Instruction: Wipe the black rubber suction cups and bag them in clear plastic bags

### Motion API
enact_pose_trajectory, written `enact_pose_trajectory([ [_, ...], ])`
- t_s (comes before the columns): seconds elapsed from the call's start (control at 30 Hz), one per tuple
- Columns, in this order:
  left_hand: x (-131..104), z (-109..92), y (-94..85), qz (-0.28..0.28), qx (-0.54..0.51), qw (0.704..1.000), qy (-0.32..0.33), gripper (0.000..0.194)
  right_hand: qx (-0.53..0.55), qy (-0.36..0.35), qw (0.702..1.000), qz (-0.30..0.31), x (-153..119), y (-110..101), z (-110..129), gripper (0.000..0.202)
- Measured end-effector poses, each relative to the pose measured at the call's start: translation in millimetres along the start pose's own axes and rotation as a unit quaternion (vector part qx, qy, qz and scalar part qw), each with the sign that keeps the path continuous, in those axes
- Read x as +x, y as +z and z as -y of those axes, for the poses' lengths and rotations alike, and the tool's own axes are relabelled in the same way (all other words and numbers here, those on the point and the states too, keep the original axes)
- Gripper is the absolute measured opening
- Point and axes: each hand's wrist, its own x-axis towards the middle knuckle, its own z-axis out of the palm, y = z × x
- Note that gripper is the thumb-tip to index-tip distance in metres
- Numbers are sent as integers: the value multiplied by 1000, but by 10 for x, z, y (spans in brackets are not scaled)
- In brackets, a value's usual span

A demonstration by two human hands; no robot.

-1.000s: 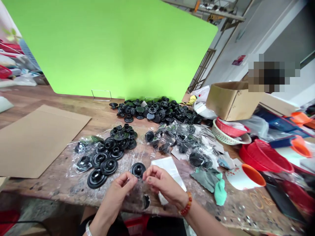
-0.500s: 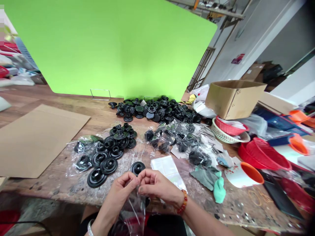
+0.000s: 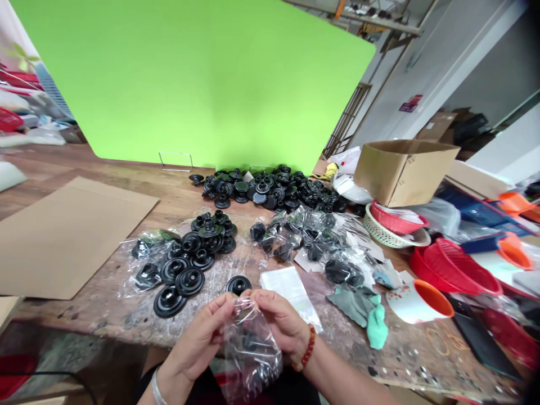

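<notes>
A clear plastic bag (image 3: 251, 354) hangs between my two hands, with a dark shape showing through its film. My left hand (image 3: 206, 332) pinches the bag's upper left edge. On the other side, my right hand (image 3: 282, 320) grips the upper right edge, its fingers partly behind the film. Just beyond my fingertips lies a round black ridged disc (image 3: 238, 284) on the table. To the left is a cluster of similar black discs (image 3: 189, 280), some beside clear film. Right of the single disc rests a stack of flat clear bags (image 3: 291, 295).
A pile of black discs (image 3: 261, 188) lies before the green board (image 3: 202, 84). Bagged black parts (image 3: 312, 230) sit mid-right. Rightward are a cardboard box (image 3: 400, 174), red baskets (image 3: 455, 264), a green cloth (image 3: 358, 306) and a white-orange tube (image 3: 419, 301). Flat cardboard (image 3: 76, 236) covers the left.
My hands have moved slightly apart along the bag's top. The bag is spread wider and turned more toward the camera, with a dark shape now visible through it.
</notes>
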Motion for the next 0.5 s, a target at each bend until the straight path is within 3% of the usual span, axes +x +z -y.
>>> enact_pose_trajectory([
  [0.07, -9, 12, -46, 24, -71, 997, -12, 37, 29, -14, 999, 12, -20, -2, -68, 34],
  [0.17, -24, 11, -147, 88, -136, 987, -11, 38, -1, -35, 996, 77, -30, -74, -114, 47],
  [0.27, -46, -51, -282, 151, -77, 985, 20, 35, -110, -4, 987, 115, 37, -192, -29, 52],
  [0.33, -64, -125, -382, 174, 7, 984, 30, 32, -217, 18, 974, 65, 123, -239, 90, 52],
  [0.4, -79, -214, -473, 163, 90, 982, 43, 29, -356, -12, 934, -21, 229, -246, 210, 39],
  [0.43, -83, -259, -509, 147, 126, 980, 53, 27, -430, -52, 900, -53, 284, -239, 254, 24],
  [0.47, -83, -301, -536, 129, 157, 977, 64, 25, -500, -99, 858, -62, 339, -231, 284, 14],
  [0.5, -80, -338, -554, 112, 186, 973, 72, 23, -560, -142, 815, -47, 391, -223, 298, 21],
])
